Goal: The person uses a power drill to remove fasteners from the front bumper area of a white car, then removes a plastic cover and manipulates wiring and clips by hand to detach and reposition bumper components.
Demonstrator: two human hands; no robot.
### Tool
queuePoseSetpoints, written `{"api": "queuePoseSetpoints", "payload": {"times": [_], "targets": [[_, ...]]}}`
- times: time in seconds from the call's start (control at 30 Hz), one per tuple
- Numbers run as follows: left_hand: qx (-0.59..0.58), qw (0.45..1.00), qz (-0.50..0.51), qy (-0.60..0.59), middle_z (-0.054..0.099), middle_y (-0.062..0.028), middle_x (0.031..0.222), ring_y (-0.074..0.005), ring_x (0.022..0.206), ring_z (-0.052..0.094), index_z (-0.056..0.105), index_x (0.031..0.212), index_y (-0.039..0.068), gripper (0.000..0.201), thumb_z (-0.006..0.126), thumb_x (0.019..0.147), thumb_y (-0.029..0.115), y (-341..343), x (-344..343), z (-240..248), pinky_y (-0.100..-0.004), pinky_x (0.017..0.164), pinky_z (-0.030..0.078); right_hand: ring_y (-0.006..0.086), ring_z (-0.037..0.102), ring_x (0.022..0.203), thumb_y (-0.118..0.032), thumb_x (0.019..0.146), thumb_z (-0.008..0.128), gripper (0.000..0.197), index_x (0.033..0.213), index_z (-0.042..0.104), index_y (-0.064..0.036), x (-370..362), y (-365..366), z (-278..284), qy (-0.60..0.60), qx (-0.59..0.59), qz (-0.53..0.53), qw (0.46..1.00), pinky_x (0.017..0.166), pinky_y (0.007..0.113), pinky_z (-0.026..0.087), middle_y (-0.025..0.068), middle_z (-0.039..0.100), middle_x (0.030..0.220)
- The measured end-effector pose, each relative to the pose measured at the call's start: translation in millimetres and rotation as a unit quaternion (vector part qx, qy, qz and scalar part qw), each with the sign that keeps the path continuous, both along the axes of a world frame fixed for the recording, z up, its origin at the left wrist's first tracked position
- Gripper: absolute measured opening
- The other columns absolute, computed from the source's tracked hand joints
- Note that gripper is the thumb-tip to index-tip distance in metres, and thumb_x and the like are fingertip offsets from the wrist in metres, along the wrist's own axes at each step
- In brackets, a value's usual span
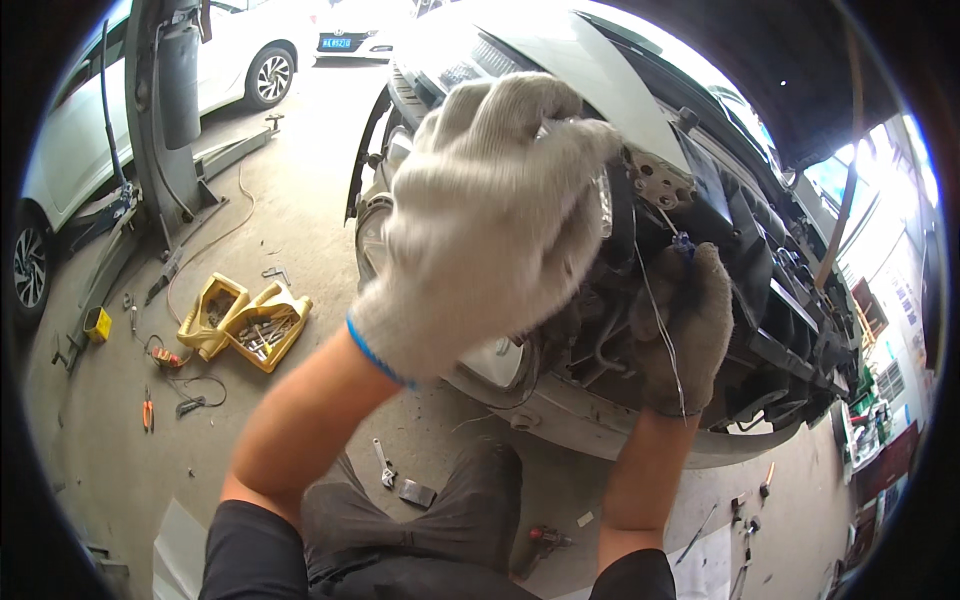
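My left hand [490, 215], in a pale knitted glove with a blue cuff edge, is raised close to the camera, its fingers curled together. Shiny clear bits show at its fingers, but I cannot make out what it grips. Lower right, my right hand [690, 335], also gloved, is closed round a blue-ended tool with a thin metal shaft [668, 222] that points up at a perforated metal bracket [660, 182]. A thin pale wire [655, 305] hangs down across the right glove. Both hands are at the opened front of a white car [585, 50]; my left hand hides part of it.
On the floor at left lie a cut-open yellow container [275, 325] with tools and orange-handled pliers [148, 410]. An adjustable wrench [384, 462] and a dark block [417, 493] lie by my legs. A lift post [165, 110] stands before another white car [220, 60].
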State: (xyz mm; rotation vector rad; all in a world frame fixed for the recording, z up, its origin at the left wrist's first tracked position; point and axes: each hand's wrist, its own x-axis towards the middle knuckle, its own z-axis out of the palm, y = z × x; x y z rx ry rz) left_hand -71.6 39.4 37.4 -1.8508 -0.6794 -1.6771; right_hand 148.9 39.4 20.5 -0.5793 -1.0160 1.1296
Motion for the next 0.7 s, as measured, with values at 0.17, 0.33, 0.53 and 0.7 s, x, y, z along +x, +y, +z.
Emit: {"api": "queuePoseSetpoints", "payload": {"times": [0.17, 0.33, 0.53, 0.7], "targets": [[-0.054, 0.997, 0.031, 0.047, 0.067, -0.0134, 0.109, -0.0296, 0.096, 0.068, 0.069, 0.110, 0.005, 0.023, 0.062, 0.088, 0.011, 15, -14, 20, -0.0362, 0.080, 0.057, 0.0103, 0.052, 0.052, -0.034, 0.100, 0.054, 0.032, 0.089, 0.063, -0.0056, -5, -6, 5, -0.054, 0.015, -0.045, 0.997, 0.041, 0.022, 0.038, 0.0032, 0.058, 0.068], [-0.050, 0.998, 0.024, 0.042, 0.067, -0.0139, 0.109, -0.0290, 0.094, 0.069, 0.069, 0.110, 0.005, 0.022, 0.063, 0.090, 0.011, 18, -12, 17, -0.0358, 0.079, 0.057, 0.0103, 0.052, 0.050, -0.033, 0.098, 0.055, 0.033, 0.086, 0.064, -0.0037, -17, -11, 19, -0.100, 0.044, -0.155, 0.982, 0.041, 0.021, 0.035, 0.0059, 0.060, 0.067], [-0.052, 0.998, 0.023, 0.041, 0.067, -0.0146, 0.109, -0.0287, 0.091, 0.070, 0.069, 0.111, 0.005, 0.023, 0.063, 0.090, 0.011, 18, -11, 17, -0.0348, 0.079, 0.057, 0.0064, 0.050, 0.049, -0.028, 0.096, 0.058, 0.028, 0.084, 0.065, -0.0040, -16, -18, 33, -0.185, 0.053, -0.189, 0.963, 0.042, 0.020, 0.036, 0.0018, 0.059, 0.066], [-0.051, 0.998, 0.021, 0.036, 0.067, -0.0141, 0.109, -0.0276, 0.091, 0.070, 0.068, 0.112, 0.005, 0.024, 0.062, 0.089, 0.010, 19, -8, 16, -0.0345, 0.079, 0.057, 0.0057, 0.043, 0.043, -0.025, 0.093, 0.057, 0.024, 0.080, 0.061, -0.0061, -10, -15, 35, -0.266, 0.103, -0.238, 0.928, 0.042, 0.020, 0.033, -0.0002, 0.055, 0.059]]}}
